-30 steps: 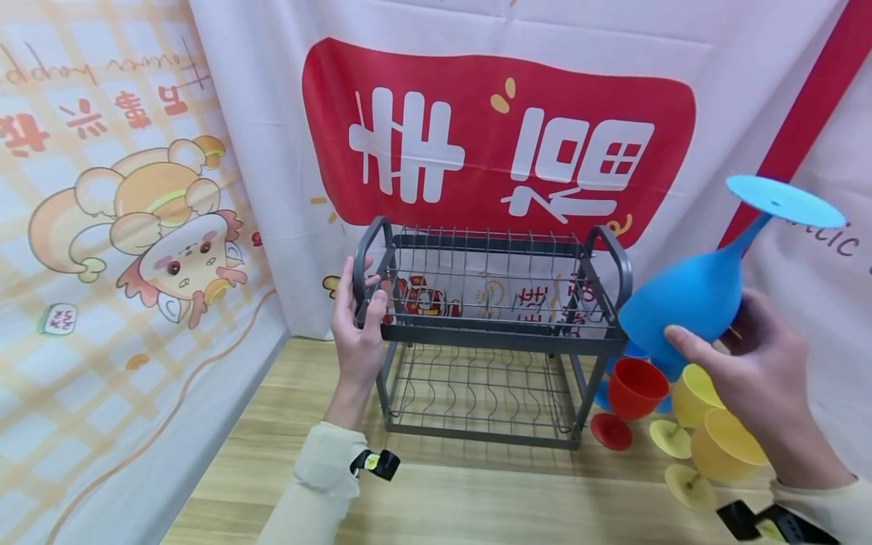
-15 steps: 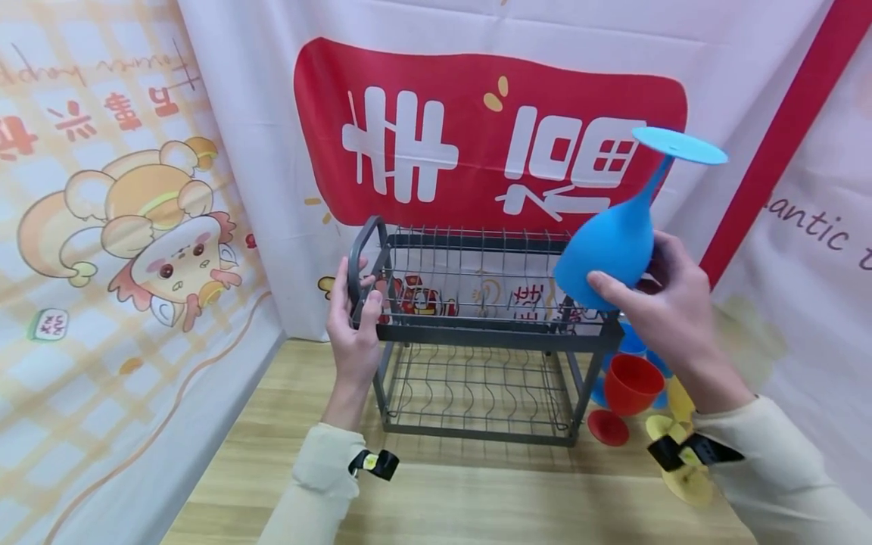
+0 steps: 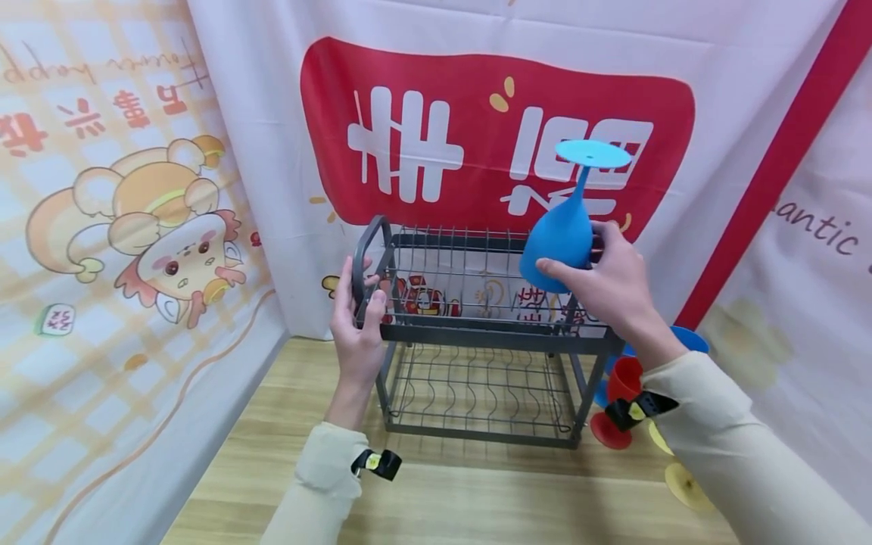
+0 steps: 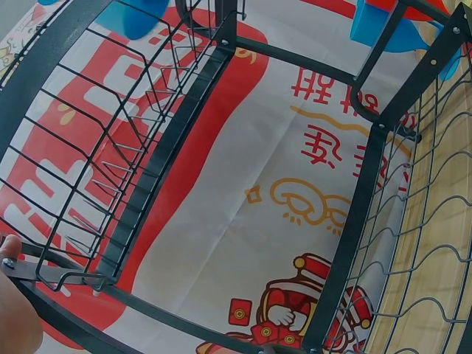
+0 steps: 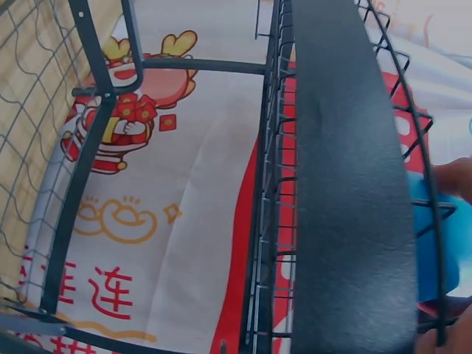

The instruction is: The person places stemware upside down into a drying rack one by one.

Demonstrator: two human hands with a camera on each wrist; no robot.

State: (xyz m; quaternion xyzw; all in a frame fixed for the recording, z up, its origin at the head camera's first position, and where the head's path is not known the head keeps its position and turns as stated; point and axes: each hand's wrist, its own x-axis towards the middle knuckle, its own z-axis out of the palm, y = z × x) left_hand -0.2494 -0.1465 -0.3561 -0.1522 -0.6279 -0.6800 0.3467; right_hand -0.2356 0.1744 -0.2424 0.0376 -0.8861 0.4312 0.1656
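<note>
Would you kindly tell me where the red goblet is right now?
In the head view, the red goblet is on the table just right of the dish rack, partly hidden by the right wrist strap.

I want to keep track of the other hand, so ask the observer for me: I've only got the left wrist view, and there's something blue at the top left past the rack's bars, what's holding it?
Observer: The right hand does; it grips a blue goblet by the bowl.
Operator: Which way up is the goblet?
Observer: In the head view it is upside down and leaning, with its foot above its bowl.
Operator: Anything yellow around the rack?
Observer: Yes, two yellow goblet feet show to its right, beside the right sleeve.
</note>
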